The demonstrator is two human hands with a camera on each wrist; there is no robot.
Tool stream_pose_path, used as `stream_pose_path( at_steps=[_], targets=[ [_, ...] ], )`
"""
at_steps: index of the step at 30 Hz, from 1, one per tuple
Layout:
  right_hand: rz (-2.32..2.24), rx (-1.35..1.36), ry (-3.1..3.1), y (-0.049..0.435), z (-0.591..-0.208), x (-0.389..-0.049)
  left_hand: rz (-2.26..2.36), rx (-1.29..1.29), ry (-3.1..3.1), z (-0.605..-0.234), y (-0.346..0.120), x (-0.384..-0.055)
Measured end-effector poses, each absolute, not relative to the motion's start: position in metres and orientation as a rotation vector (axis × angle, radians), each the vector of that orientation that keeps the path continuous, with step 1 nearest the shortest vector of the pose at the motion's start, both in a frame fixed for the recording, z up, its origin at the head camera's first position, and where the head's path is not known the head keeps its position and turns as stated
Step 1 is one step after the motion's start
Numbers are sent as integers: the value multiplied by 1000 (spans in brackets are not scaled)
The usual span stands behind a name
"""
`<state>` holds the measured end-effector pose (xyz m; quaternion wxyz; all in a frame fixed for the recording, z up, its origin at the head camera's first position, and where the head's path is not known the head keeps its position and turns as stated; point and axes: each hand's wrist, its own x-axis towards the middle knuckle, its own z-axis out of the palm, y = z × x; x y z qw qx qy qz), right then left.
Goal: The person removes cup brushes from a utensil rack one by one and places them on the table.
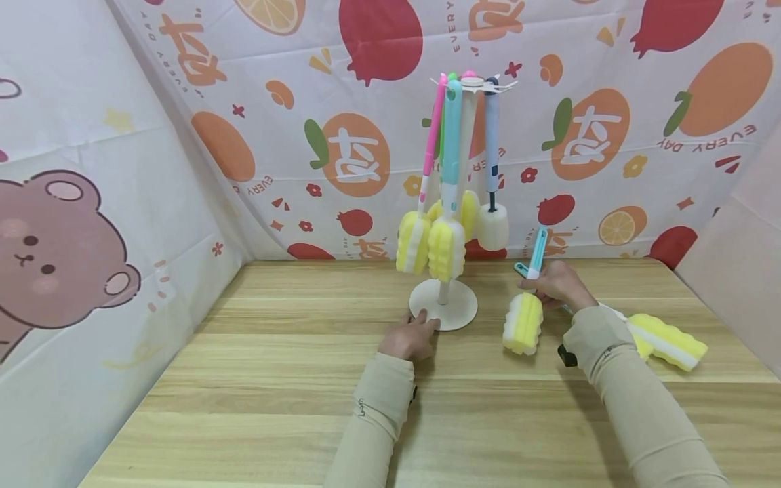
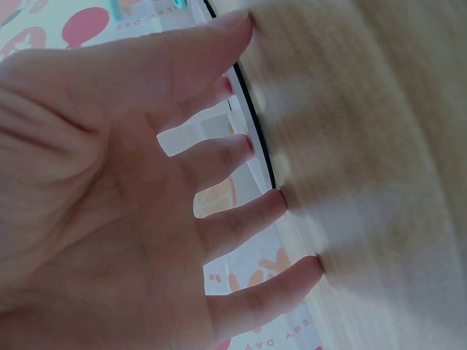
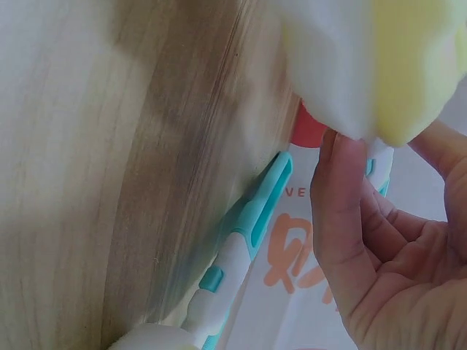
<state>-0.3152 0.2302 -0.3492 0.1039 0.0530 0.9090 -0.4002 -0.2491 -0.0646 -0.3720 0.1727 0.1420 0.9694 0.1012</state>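
Observation:
My right hand [image 1: 563, 283] grips a sponge cup brush [image 1: 523, 324] just behind its yellow-and-white head, the teal handle tilted up. In the right wrist view the fingers [image 3: 340, 211] show close under the sponge head. My left hand [image 1: 410, 339] has its spread fingertips at the front rim of a white stand's round base [image 1: 468, 313]; in the left wrist view the fingers [image 2: 248, 233] reach down to the tabletop. Several brushes hang from the stand, including one with a teal handle [image 1: 452, 129], a pink-handled one [image 1: 433, 129] and a blue-handled one with a white head [image 1: 493, 227].
More yellow-and-white sponge brushes [image 1: 668, 342] lie on the wooden table [image 1: 274, 407], partly hidden by my right forearm. One teal-and-white handle [image 3: 252, 219] lies beside my right hand. A fruit-print cloth [image 1: 256, 224] hangs behind the table.

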Motion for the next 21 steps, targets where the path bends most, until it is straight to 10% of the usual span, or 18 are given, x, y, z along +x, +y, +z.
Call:
stream_pose_path(
  at_steps=[21],
  targets=[
    [-1115,178,2673,231,-362,-316,285,400,2745,-373,-64,-250]
  ],
)
